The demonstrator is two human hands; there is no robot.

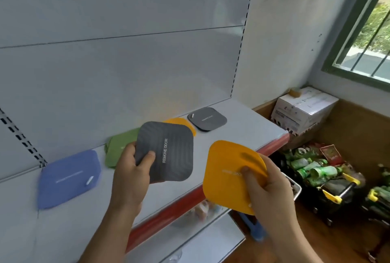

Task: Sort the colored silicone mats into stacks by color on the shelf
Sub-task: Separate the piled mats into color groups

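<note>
Two mats are in hand above the shelf (pixel 211 146). The left hand (pixel 130 169) pinches a grey mat (pixel 168 153) at its near-left edge, thumb on top and fingers underneath. The right hand (pixel 266 180) clamps an orange mat (pixel 228 176) by its right side, thumb pressed on the face. Along the back of the shelf lie a blue stack (pixel 67 178), a green stack (pixel 120 146), an orange stack (pixel 183 123) partly hidden, and a grey stack (pixel 207 119) farthest right. Recommended procedure: carry each mat flat to its matching colour, align edges, then release. Both forearms reach forward, palms turned inward.
</note>
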